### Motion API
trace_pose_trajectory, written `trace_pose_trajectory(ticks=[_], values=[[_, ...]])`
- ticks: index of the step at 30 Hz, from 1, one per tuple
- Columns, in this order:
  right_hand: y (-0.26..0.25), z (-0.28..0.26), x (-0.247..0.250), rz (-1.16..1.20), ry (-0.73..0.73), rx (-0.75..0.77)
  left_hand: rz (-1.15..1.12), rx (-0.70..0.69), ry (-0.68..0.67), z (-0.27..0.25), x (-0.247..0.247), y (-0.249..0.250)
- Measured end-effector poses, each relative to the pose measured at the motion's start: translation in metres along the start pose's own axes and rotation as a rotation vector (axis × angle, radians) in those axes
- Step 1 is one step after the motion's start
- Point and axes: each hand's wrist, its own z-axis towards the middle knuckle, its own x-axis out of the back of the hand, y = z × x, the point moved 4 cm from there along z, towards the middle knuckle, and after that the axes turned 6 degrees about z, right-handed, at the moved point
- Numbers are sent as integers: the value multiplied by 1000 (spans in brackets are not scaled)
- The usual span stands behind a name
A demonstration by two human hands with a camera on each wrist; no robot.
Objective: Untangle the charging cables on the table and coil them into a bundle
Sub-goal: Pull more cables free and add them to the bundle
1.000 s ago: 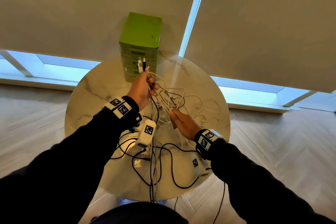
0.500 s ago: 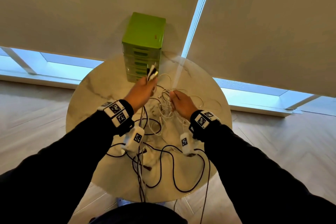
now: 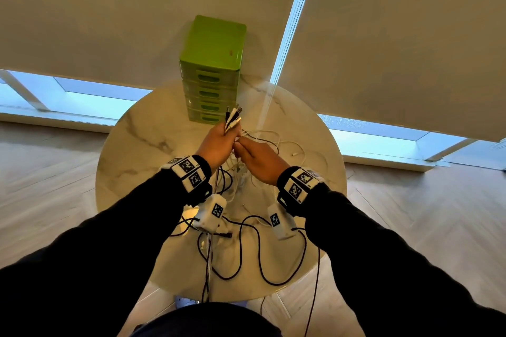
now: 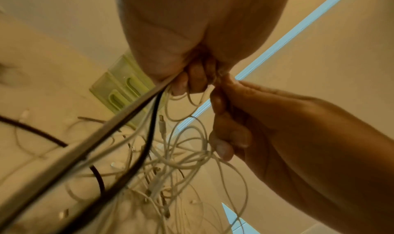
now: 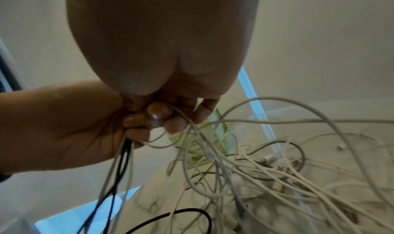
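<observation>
My left hand [image 3: 230,136] is raised above the round marble table [image 3: 137,145] and grips a bunch of black and white charging cables, whose plug ends [image 3: 232,117] stick up from the fist. My right hand [image 3: 239,144] touches it from the right and pinches white cable strands. In the left wrist view, the right hand's fingers [image 4: 224,136] curl round white loops just below my left hand [image 4: 192,80]. The right wrist view shows my right hand [image 5: 170,118] pinching a white cable beside my left hand [image 5: 132,133]. The white tangle [image 3: 276,145] lies beneath and to the right.
A green drawer box [image 3: 213,68] stands at the table's far edge, just behind the hands. Black cords [image 3: 246,252] loop over the near part of the table and hang off its edge. Two white tagged modules [image 3: 215,212] hang under my wrists.
My right hand rose from the tangle and moved left to meet my left hand, bringing white cable with it. My left hand stayed raised with the plug ends.
</observation>
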Motion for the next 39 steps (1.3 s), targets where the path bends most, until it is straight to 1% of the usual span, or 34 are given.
trace_pose_trajectory(ticks=[3,6,8,11,14,16,19,21,24,26,28,30,32,34,37,39], values=[[15,-9,-7,74,-28,-45,103,-10,73,3,13,13],[34,-17,-22,113,-57,-69,94,-28,115,12,31,24],[47,-21,-30,107,-105,-137,61,-36,178,16,44,32],[64,-33,-35,132,-193,-250,-28,-33,314,19,71,44],[77,-38,-28,197,-173,-344,-15,-79,367,14,89,52],[72,-34,-16,246,-126,-363,0,-96,349,8,88,52],[57,-21,5,215,-76,-332,-51,-116,280,0,70,48],[50,-16,16,187,-68,-317,-110,-133,222,-2,53,46],[51,-20,25,261,-27,-372,-166,-134,122,-7,20,50],[53,-34,27,336,-14,-418,-144,-145,48,-11,-2,56],[50,-52,27,317,-44,-429,-84,-171,-7,-13,-20,61],[48,-69,24,274,-93,-405,-12,-201,-38,-18,-35,67],[47,-88,21,296,-136,-416,61,-220,-67,-22,-51,72],[45,-106,20,318,-148,-418,110,-236,-88,-26,-66,71],[38,-127,28,358,-54,-316,124,-261,-142,-34,-87,68],[32,-141,35,385,19,-297,139,-275,-160,-41,-104,67]])
